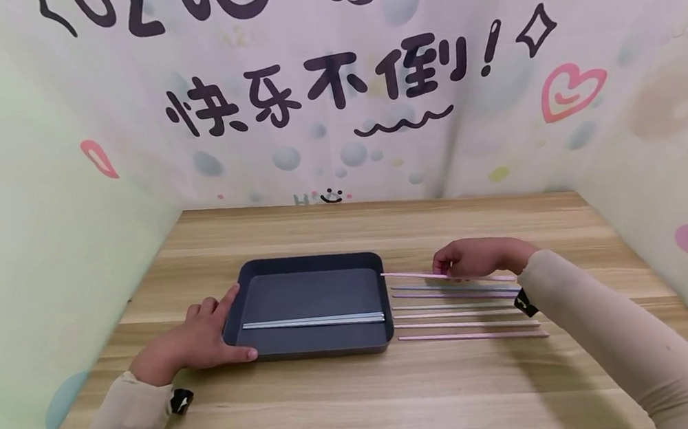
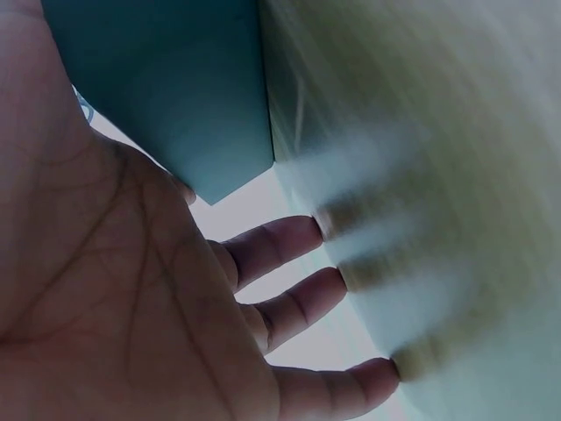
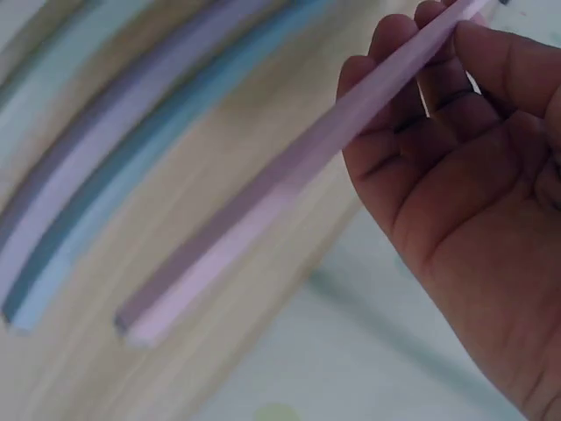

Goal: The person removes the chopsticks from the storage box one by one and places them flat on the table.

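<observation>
A dark grey rectangular tray (image 1: 313,293) lies on the table, with pale blue sticks (image 1: 313,322) side by side along its front part. My left hand (image 1: 191,340) rests against the tray's left side, thumb at the front left corner and fingers spread along the edge. In the left wrist view, the tray's wall (image 2: 175,96) shows beside the palm. Right of the tray, my right hand (image 1: 475,257) pinches a thin pink faceted stick (image 3: 280,184) between thumb and fingers. That stick is slanted, its left end near the tray's right rim.
Several sticks in blue (image 1: 450,287), purple, cream and pink (image 1: 474,335) lie in a roughly parallel row on the wooden table (image 1: 337,401), right of the tray. A printed cloth (image 1: 339,166) stands behind the table, and pale walls (image 1: 675,162) close in both sides.
</observation>
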